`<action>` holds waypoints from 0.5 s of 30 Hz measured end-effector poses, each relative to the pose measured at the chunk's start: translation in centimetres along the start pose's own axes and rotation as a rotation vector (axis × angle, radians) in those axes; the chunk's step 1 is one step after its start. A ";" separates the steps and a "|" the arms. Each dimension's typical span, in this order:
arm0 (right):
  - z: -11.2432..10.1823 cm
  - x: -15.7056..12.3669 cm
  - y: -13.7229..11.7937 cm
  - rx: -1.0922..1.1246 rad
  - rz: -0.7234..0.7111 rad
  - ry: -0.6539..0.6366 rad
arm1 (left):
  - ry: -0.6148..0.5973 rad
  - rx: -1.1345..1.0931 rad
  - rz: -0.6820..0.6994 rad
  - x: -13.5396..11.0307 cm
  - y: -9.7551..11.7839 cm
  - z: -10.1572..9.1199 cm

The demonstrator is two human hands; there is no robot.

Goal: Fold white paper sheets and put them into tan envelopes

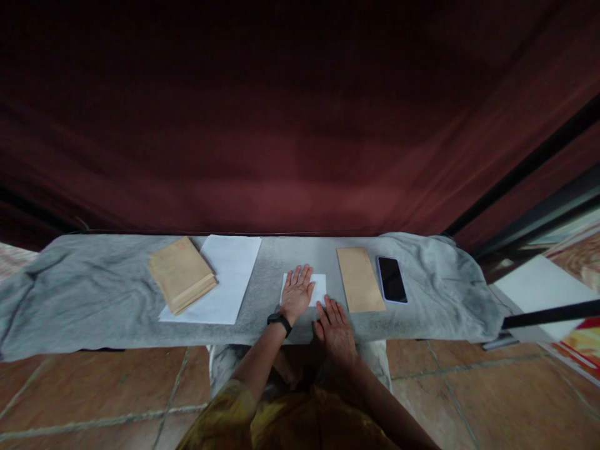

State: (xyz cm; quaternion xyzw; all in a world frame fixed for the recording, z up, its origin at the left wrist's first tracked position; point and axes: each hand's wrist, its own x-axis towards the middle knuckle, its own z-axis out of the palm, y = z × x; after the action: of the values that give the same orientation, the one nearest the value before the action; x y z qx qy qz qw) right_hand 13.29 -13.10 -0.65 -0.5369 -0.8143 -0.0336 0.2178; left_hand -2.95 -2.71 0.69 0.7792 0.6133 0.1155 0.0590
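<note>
A small white sheet of paper (319, 289), which looks folded, lies on the grey cloth in front of me. Flat across its left part rests my left hand (296, 294), fingers stretched out and pointing away from me; a dark band is on that wrist. My right hand (334, 326) is at the near right corner of the paper, its fingers extended and resting at the edge. Neither hand grips anything. Just right of the paper is a brown envelope (360, 280), apart from both hands.
A stack of brown envelopes (180, 273) sits on large white sheets (229, 275) at the left. Beyond the single envelope, a phone (392, 279) lies face up. The grey cloth (435, 287) covers a narrow table. A dark red curtain (281, 156) hangs behind it.
</note>
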 end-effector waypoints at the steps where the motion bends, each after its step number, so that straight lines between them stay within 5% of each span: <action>1: 0.0 0.0 0.0 -0.002 -0.001 0.000 | 0.005 0.006 -0.037 -0.2 -0.4 -0.1; 9: 0.1 -0.3 0.1 0.002 0.014 -0.017 | 0.141 0.004 -0.218 -3.2 -3.5 -1.5; 15: 0.1 -0.3 -0.3 0.021 0.022 0.001 | 0.205 -0.172 -0.347 -6.0 -2.2 -2.6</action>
State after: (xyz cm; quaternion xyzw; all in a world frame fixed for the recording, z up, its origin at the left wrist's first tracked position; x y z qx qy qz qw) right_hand 13.06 -13.44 -0.81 -0.5436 -0.8085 -0.0227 0.2241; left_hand -6.97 -8.11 2.03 0.6382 0.7288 0.2343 0.0816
